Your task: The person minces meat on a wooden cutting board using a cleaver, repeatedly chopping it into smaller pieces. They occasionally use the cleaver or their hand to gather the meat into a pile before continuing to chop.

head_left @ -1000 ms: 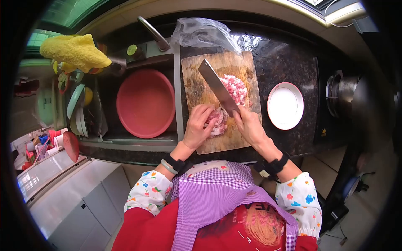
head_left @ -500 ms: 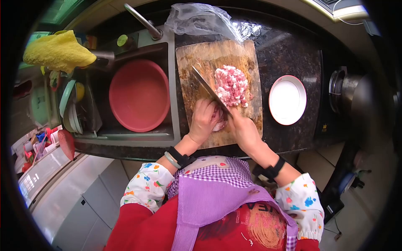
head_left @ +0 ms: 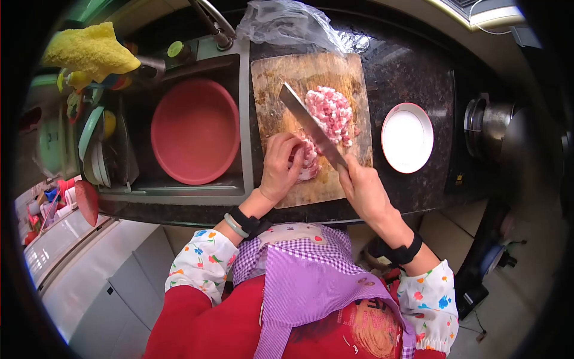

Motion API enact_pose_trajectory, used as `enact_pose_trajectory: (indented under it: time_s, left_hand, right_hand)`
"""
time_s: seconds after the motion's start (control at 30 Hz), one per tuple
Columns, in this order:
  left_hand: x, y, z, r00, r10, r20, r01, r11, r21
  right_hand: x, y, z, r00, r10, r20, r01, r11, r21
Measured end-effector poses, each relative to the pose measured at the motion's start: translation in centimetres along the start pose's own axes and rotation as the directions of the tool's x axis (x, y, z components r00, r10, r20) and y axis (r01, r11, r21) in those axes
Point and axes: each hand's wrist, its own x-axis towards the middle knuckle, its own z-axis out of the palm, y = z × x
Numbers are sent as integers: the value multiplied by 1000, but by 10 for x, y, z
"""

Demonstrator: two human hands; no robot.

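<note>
A worn wooden cutting board (head_left: 276, 78) lies on the dark counter in front of me. My right hand (head_left: 366, 186) is closed round the handle of a cleaver (head_left: 312, 127), its blade slanting up and left across the board. Just left of the blade, my left hand (head_left: 280, 166) has its fingers curled on a piece of raw meat (head_left: 309, 160), partly hidden under them. Beyond the blade sits a heap of diced meat (head_left: 330, 113), pink with white fat.
At the left, a red basin (head_left: 194, 131) stands in the sink, with a faucet (head_left: 218, 30) behind. A white bowl (head_left: 408, 137) is right of the board. A crumpled plastic bag (head_left: 290, 24) lies along the board's far edge. A pot (head_left: 497, 127) stands far right.
My right hand and the cleaver have shifted right, away from my left hand, and the blade's flat side now shows more. More of the meat by my left hand is visible.
</note>
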Motion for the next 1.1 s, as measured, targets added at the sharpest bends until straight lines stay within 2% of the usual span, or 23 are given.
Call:
enact_pose_trajectory:
  time_s: [0.1, 0.27, 0.37, 0.4, 0.47, 0.5, 0.53, 0.63, 0.67, 0.73, 0.77, 0.83, 1.0, 1.07, 1.1]
  left_hand:
    - [-1, 2, 10, 999, -24, -23, 25, 999, 26]
    - [-8, 0, 23, 999, 3, -49, 2, 993, 115]
    - [-4, 0, 22, 1000, 22, -12, -21, 992, 128]
    - [-4, -2, 20, 999, 35, -15, -33, 990, 135]
    - [-3, -3, 12, 996, -7, 94, 3, 999, 34]
    - [0, 0, 4, 995, -9, 101, 9, 1000, 4]
    - [0, 3, -1, 995, 0, 101, 0, 1000, 2]
    - [-1, 11, -14, 999, 5, -42, -1, 997, 76]
    - [-2, 9, -15, 999, -5, -39, 8, 997, 76]
    - [-2, 6, -15, 998, -43, -40, 46, 996, 80]
    - [-2, 4, -12, 999, -31, -9, 32, 997, 70]
    - [-2, 5, -5, 999, -31, -9, 32, 998, 61]
    - [-5, -4, 13, 999, 23, -42, -20, 996, 89]
    - [-5, -3, 18, 998, -4, -58, 8, 996, 85]
    - [-3, 1, 18, 998, -25, -64, 30, 996, 80]
  right_hand:
    - [-19, 11, 6, 997, -20, 80, 29, 993, -118]
    - [2, 20, 33, 990, 54, 128, -35, 989, -146]
    - [54, 12, 51, 1000, -20, 16, 22, 990, -142]
    - [70, 12, 52, 997, -68, -44, 65, 996, -64]
    - [81, 24, 54, 971, -177, -162, 193, 978, 86]
    - [79, 26, 50, 972, -176, -156, 191, 978, 89]
    - [72, 29, 47, 974, -169, -149, 184, 979, 90]
    - [40, 28, 30, 966, -196, -170, 210, 975, 68]
    - [28, 21, 21, 968, -191, -162, 205, 976, 71]
    - [8, 8, 2, 998, 2, 61, -2, 1000, 11]
    - [0, 8, -1, 998, 8, 60, -9, 1000, 10]
    - [-14, 8, -3, 990, -4, 138, 19, 994, -106]
    - [-18, 15, 11, 983, 75, 169, -51, 988, -144]
    - [-1, 15, 28, 979, 102, 177, -77, 986, -147]
    - [14, 12, 43, 993, 52, 105, -35, 987, -159]
